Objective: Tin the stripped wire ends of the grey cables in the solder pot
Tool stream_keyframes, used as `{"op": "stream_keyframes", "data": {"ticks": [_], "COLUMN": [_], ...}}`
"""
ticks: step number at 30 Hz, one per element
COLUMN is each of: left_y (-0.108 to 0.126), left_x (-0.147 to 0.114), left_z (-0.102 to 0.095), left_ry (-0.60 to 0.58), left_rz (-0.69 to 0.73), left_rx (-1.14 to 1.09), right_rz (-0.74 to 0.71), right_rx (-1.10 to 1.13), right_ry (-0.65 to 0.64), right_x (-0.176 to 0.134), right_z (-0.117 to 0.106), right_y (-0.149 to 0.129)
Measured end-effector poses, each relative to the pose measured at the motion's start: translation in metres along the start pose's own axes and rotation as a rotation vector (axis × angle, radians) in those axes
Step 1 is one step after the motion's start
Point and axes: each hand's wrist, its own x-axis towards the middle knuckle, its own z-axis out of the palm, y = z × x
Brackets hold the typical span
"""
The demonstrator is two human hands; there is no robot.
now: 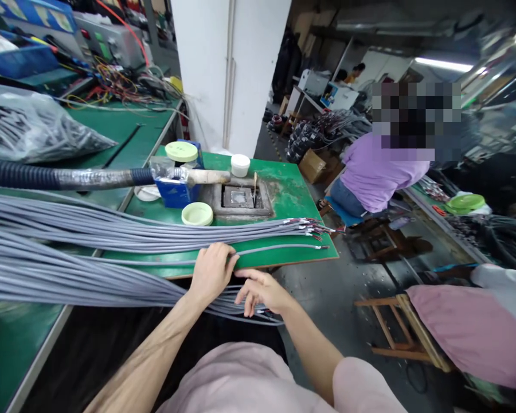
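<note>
Head view: two hands (212,265) (264,291), one gripping single cable (279,248); two bundles (155,236) (112,284).

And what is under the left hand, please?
A single gray cable passes under the left hand and shows on both sides of it. The part of the cable covered by the hand cannot be seen, nor can the bit of green table hidden there.

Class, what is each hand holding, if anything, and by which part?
The left hand pinches one grey cable partway along its length; the right hand seems to hold nothing.
</note>
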Motion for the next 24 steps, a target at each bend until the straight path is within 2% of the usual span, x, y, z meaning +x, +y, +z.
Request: {"op": "stream_keyframes", "data": {"ticks": [2,6,9,11,12,14,16,18,21,24], "left_y": [0.003,0.006,0.006,0.006,0.007,0.01,0.015,0.021,0.028,0.031], "left_x": [-0.006,-0.022,-0.036,-0.044,-0.047,-0.051,-0.051,-0.05,-0.05,-0.053], "left_z": [-0.012,-0.025,-0.022,-0.02,-0.02,-0.023,-0.027,-0.032,-0.037,-0.038], "left_ry": [0.03,-0.003,-0.069,-0.098,-0.103,-0.092,-0.065,-0.058,-0.078,-0.089], "left_rz": [0.012,-0.004,-0.041,-0.072,-0.091,-0.143,-0.212,-0.261,-0.332,-0.447], "left_rx": [-0.066,-0.182,-0.262,-0.344,-0.408,-0.577,-0.746,-0.877,-1.012,-1.105], "right_rz": [-0.128,-0.517,-0.786,-0.882,-0.871,-0.736,-0.545,-0.413,-0.337,-0.295], "right_rx": [0.116,0.238,0.167,0.056,-0.018,-0.2,-0.413,-0.602,-0.754,-0.752], "right_ry": [0.075,0.365,0.565,0.675,0.697,0.643,0.486,0.314,0.157,0.1], "right_x": [-0.003,-0.024,-0.043,-0.053,-0.057,-0.06,-0.059,-0.055,-0.049,-0.046], "right_z": [-0.005,-0.015,-0.016,-0.012,-0.009,0.0,0.013,0.027,0.046,0.053], "right_y": [-0.016,-0.052,-0.069,-0.071,-0.069,-0.061,-0.051,-0.042,-0.031,-0.025]}}
